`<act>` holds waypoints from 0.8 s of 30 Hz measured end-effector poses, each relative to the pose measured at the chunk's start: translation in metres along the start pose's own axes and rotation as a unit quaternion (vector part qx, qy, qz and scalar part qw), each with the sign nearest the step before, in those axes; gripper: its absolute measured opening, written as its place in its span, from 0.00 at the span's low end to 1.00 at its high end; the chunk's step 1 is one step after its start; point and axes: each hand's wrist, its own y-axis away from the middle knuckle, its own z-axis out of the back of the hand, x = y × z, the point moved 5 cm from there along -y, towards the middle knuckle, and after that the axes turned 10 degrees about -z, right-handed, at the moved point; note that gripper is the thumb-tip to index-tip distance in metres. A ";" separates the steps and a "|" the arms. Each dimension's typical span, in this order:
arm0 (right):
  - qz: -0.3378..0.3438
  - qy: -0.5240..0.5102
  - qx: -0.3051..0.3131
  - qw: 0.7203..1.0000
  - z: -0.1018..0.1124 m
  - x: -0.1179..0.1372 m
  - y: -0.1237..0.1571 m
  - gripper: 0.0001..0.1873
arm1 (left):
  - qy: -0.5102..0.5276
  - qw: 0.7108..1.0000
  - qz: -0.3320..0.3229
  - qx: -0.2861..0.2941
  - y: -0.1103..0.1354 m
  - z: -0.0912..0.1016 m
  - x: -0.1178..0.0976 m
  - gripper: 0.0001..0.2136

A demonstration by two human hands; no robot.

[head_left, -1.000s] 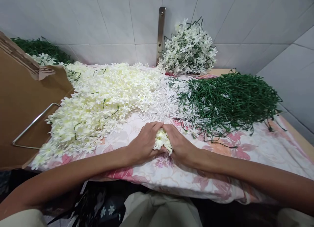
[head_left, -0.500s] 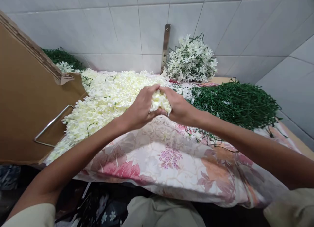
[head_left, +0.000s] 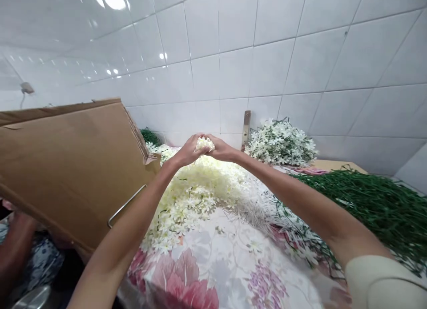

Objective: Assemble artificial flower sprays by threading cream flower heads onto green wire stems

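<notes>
My left hand [head_left: 188, 151] and my right hand [head_left: 222, 150] are cupped together, shut on a clump of cream flower heads [head_left: 203, 143]. Both arms are stretched forward, holding the clump in the air above the far part of a big heap of loose cream flower heads [head_left: 193, 191]. The heap lies on a floral cloth [head_left: 213, 264] that covers the table. The clump is only partly visible between my fingers.
A brown cardboard sheet [head_left: 70, 162] with a metal handle [head_left: 125, 206] stands at the left. A bunch of white flowers on green stems [head_left: 282, 142] leans against the tiled wall. Bare green stems [head_left: 373, 202] pile up at the right. Another person's arm [head_left: 15, 246] shows at the lower left.
Both hands lifted the clump of flower heads from the cloth near me, up and away toward the far end of the heap. My view tilted upward.
</notes>
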 end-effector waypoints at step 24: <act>-0.111 0.155 -0.090 0.977 0.027 -0.006 0.191 0.19 | -0.086 0.977 -0.018 0.194 0.164 -0.098 -0.100 0.15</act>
